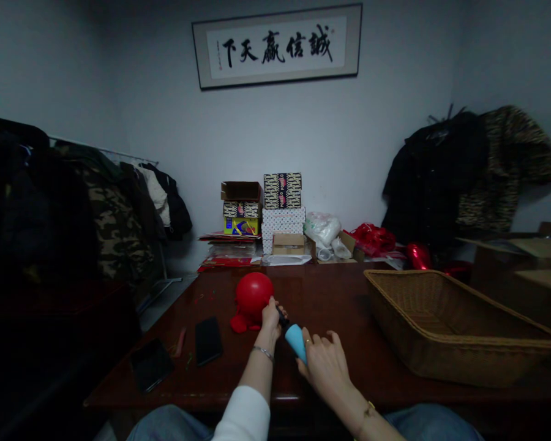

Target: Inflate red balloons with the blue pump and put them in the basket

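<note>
A round, inflated red balloon (254, 293) sits above the table, just past my left hand (270, 315). My left fingers are closed at the balloon's neck, against the black front end of a hand balloon pump; the neck itself is hidden by them. The pump's light-blue body (296, 343) slants back toward me, with my right hand (325, 362) wrapped around its near part, index finger along the top. Beneath the balloon lies a soft red piece (243, 323), whose kind I cannot make out.
Left of my hands, a black phone (208, 340), another dark flat device (151, 365) and a small red item (180, 342) lie on the brown table (316, 294). A large wicker basket (441, 331) stands at right. Boxes (283, 223) and plastic bags (323, 229) line the back.
</note>
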